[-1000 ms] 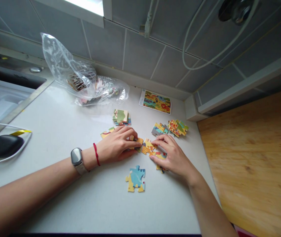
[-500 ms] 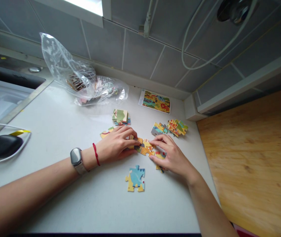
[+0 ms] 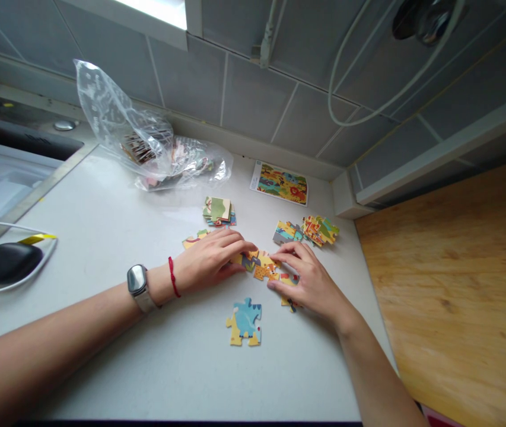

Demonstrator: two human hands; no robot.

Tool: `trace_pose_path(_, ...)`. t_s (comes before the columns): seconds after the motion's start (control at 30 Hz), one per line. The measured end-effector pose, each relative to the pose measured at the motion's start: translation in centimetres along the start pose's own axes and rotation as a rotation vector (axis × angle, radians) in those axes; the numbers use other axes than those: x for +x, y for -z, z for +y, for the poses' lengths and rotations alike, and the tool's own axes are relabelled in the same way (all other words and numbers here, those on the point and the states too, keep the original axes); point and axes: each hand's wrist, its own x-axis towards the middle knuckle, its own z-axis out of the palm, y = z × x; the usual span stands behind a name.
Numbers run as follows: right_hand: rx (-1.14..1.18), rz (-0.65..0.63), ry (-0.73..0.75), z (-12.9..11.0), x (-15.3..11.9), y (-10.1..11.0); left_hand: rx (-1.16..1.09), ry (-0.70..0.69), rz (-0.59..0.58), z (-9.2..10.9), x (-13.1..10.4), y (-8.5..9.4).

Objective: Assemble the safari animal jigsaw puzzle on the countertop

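Several jigsaw puzzle pieces lie between my hands. My left hand [image 3: 219, 255] has its thumb and fingers around a puzzle piece [image 3: 248, 262] with a dark and orange print, partly hidden under the fingers. Right beside it is a yellow piece with an orange spotted animal [image 3: 265, 270]; the thumb and fingertips of my right hand [image 3: 304, 274] grip its right edge. The two pieces touch or nearly touch. Below my right palm another yellow piece [image 3: 290, 283] is half covered. Nearer to me lies a loose piece with a blue animal [image 3: 244, 323].
A stack of green pieces [image 3: 218, 210] and a colourful pile [image 3: 319, 229] lie beyond my hands. Farther back are a picture card [image 3: 279, 182] and a clear plastic bag [image 3: 155, 148] of pieces. A black device [image 3: 6, 263] with a white cable sits at the left.
My left fingers have lifted and straightened slightly over the left piece, showing more of its dark print. My right hand stays almost in place.
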Motion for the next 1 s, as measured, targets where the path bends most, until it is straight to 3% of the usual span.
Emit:
trace_pose_path(0.23, 0.02, 0.008, 0.014, 0.1, 0.0, 0.1, -0.061, -0.05, 0.074, 0.3, -0.1, 0.1)
trace_pose_path(0.33, 0.061, 0.073, 0.043, 0.1, 0.2, -0.1, -0.095, -0.104, 0.1, 0.6, -0.1, 0.3)
trace_pose_path(0.43, 0.09, 0.161, 0.103, -0.2, 0.3, -0.9, -0.092, -0.131, 0.123, 0.9, -0.2, 0.3)
trace_pose_path(0.67, 0.194, 0.191, 0.173, -1.0, 0.4, -2.6, -0.096, -0.165, 0.15, 1.1, -0.1, 0.0)
trace_pose_path(0.73, 0.267, 0.212, 0.128, -1.2, 0.3, -2.8, -0.114, -0.138, 0.163, 1.1, 0.0, 0.0)
trace_pose_path(0.9, 0.604, 0.25, -0.163, -1.5, 0.1, -3.4, -0.199, 0.016, 0.222, 0.9, -0.1, -0.1)
trace_pose_path(1.0, 0.738, 0.247, -0.216, -1.6, 0.1, -3.7, -0.203, 0.063, 0.236, 0.9, 0.0, 0.0)
